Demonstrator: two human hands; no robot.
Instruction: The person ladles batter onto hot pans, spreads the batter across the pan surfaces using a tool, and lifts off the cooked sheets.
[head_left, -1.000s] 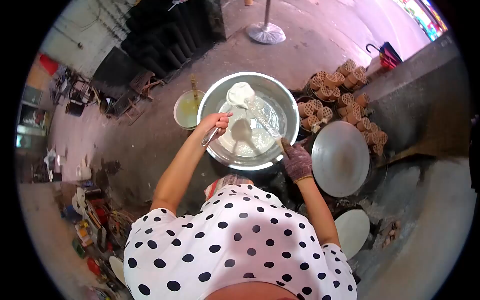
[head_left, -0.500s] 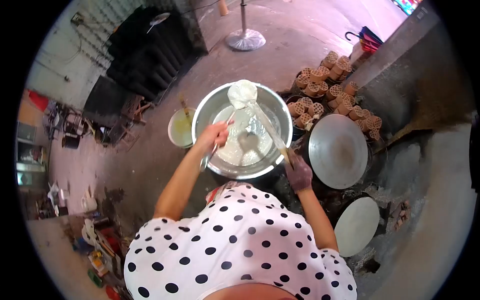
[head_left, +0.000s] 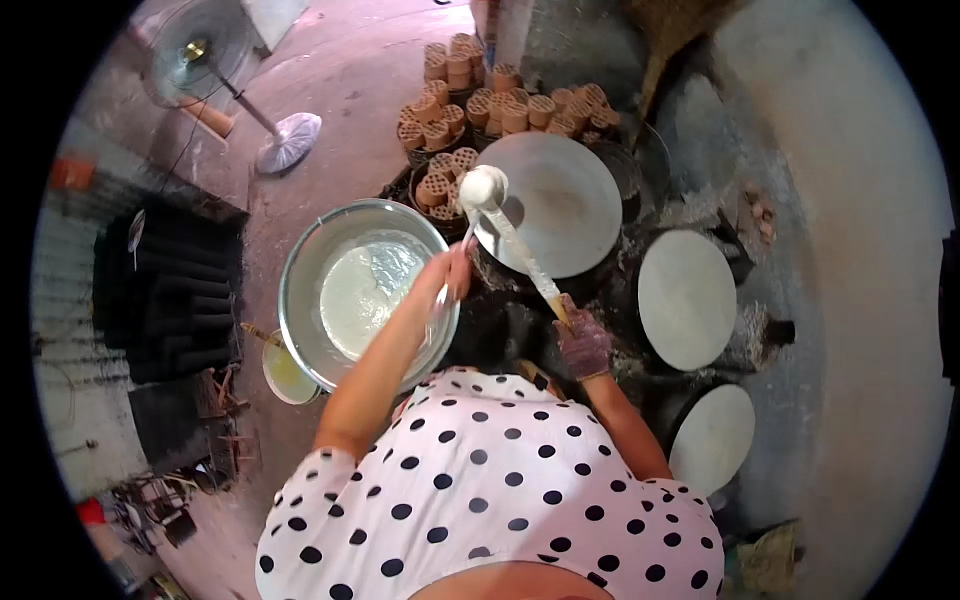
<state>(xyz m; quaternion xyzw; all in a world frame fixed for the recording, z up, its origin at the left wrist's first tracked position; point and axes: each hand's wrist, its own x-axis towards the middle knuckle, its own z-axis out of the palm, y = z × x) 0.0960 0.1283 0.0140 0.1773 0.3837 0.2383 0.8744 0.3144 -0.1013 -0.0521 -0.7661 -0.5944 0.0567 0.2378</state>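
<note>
My left hand (head_left: 450, 275) is closed round the handle of a ladle (head_left: 471, 228), whose bowl end is covered by a white lump of wet dough or batter (head_left: 484, 187). In my gloved right hand (head_left: 584, 342) is a batter-smeared wooden stick (head_left: 524, 258), its far end meeting the lump. Both tools are over the near left edge of a large round griddle (head_left: 575, 205). To the left is a wide metal basin (head_left: 300, 335) with white batter (head_left: 352, 300) in the bottom; my left forearm crosses its rim.
Perforated clay-coloured cylinders (head_left: 515, 115) are stacked behind the griddle. Two pale round griddles or lids (head_left: 687, 300) lie along the right side. A small bucket (head_left: 292, 385) stands left of the basin. A fan (head_left: 205, 60) stands at the back left.
My view has turned right. Both hands have carried the ladle, lump and stick from above the basin to above the large griddle.
</note>
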